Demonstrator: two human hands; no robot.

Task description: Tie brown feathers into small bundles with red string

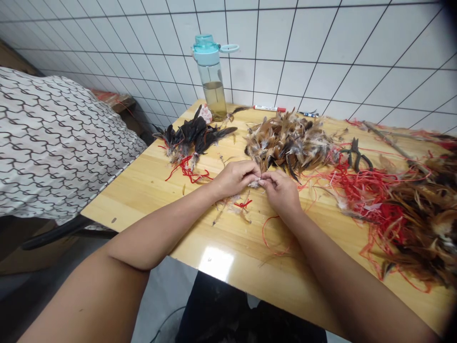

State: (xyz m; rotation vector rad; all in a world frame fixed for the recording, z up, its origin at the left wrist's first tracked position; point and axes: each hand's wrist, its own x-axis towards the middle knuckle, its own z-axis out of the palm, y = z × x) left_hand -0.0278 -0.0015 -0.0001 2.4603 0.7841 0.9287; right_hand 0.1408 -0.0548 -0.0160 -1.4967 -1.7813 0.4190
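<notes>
My left hand [237,180] and my right hand [283,191] meet over the middle of the wooden table, fingertips pinched close together. Between them shows a bit of whitish feather fluff [254,184], probably the quill end of some feathers; the fingers cover most of it. Just beyond the fingers lies a heap of brown and tan feathers [293,140]. Short red string ends [243,204] and loose feather bits lie below my left hand. A thin red string [264,233] curls on the table beside my right forearm.
Black feather bunches [194,133] with red strings lie at left, by a water bottle [214,85]. A red-capped marker [267,108] lies near the tiled wall. At right are pliers [354,155], tangled red string [374,200] and more brown feathers [428,214]. Patterned cloth [64,147] hangs left.
</notes>
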